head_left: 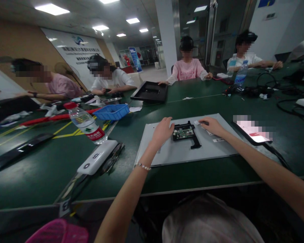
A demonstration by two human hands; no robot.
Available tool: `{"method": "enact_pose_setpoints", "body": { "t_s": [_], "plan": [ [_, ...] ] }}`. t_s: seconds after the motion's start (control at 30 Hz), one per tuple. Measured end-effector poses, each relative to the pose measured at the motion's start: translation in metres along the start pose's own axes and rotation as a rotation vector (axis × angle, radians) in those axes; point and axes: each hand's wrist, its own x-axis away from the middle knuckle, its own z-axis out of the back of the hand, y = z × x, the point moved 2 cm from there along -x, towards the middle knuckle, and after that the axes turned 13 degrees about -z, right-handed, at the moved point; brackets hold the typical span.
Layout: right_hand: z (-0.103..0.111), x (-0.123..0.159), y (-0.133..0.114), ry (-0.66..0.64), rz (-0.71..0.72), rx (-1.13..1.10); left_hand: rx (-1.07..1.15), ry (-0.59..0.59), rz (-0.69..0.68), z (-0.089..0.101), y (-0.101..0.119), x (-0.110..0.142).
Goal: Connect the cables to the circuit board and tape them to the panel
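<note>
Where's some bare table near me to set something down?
Bare green tabletop lies between the flat grey panel and the shallow black tray beyond it. The left is crowded: red-capped clear bottle, white oblong device, blue plastic basket.

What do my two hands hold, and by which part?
The left hand is at the left edge of the black frame; a grip cannot be told. The right hand has something small and dark at its fingers, its held part unclear.

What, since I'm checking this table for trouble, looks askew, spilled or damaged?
Nothing clearly stands out: no spill or breakage shows on the gray panel or the circuit board. The red-capped bottle appears to lean, but that is probably wide-lens distortion.
</note>
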Motion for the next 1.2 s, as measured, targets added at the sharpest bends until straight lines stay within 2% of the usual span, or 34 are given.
{"method": "enact_pose_setpoints", "body": {
  "t_s": [0.13, 0.3, 0.43, 0.53, 0.67, 0.83, 1.2],
  "plan": [
    [0.001, 0.0, -0.002, 0.004, -0.002, -0.007, 0.153, 0.07, 0.04, -0.03, -0.006, -0.022],
    [0.002, 0.002, -0.007, 0.001, 0.008, 0.013, 0.24, 0.113, 0.041, -0.05, -0.014, -0.014],
    [0.004, 0.004, -0.012, -0.016, 0.042, 0.061, 0.303, 0.092, 0.028, -0.05, -0.018, -0.005],
    [0.005, 0.006, -0.016, -0.021, 0.073, 0.083, 0.344, 0.015, 0.054, -0.049, -0.021, -0.003],
    [0.001, 0.006, -0.018, -0.05, 0.09, 0.123, 0.362, -0.063, 0.019, -0.048, -0.021, -0.001],
    [-0.001, 0.006, -0.019, -0.086, 0.119, 0.133, 0.339, -0.084, -0.01, -0.047, -0.019, 0.003],
    [0.001, -0.006, -0.017, -0.016, 0.056, 0.235, 0.294, -0.104, -0.019, -0.049, -0.016, 0.004]
  ]
}}
